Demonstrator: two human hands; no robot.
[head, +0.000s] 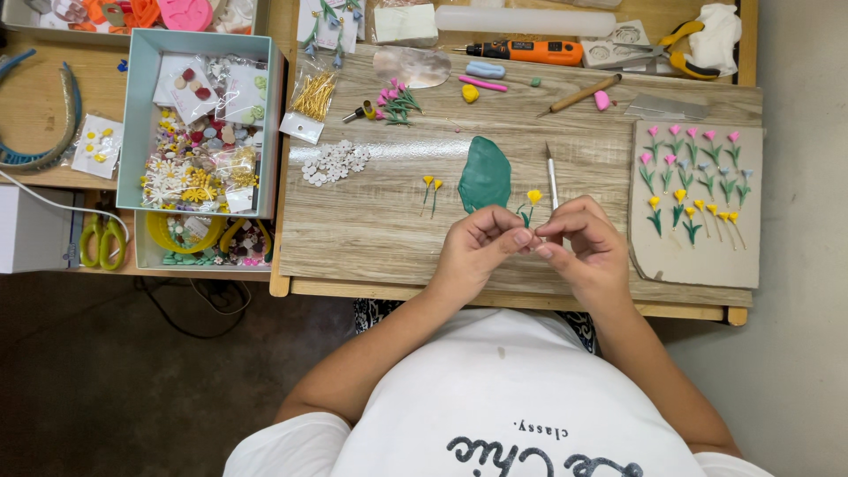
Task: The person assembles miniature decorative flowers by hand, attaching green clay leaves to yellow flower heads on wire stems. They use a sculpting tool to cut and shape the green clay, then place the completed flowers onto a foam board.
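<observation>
A small yellow flower (533,198) on a green stem sits just above the fingertips of both hands, low on the wooden board (371,221) near its front edge. Whether it is pinched or only lying on the board cannot be told. The left hand (477,252) curls its fingers inward, thumb and forefinger meeting the right's at one point, a narrow grip suited to a tiny piece. The right hand (587,243) is also closed tight and holds a thin white tool (551,177), its tip pointing away from the person so the working end stays clear of the fingers.

Just beside the flower lies a flat green slab (485,174), close enough to draw stem material from. Left of it two finished yellow buds (431,187) lie apart from the work. To the right a grey card (698,256) carries rows of pink and yellow flowers, set evenly apart so they do not touch. Farther left, white discs (334,162) are heaped on the board, and a pale blue box (132,115) on the tabletop (53,177) holds bagged pieces. Green scissors (102,240) lie well out of the way.
</observation>
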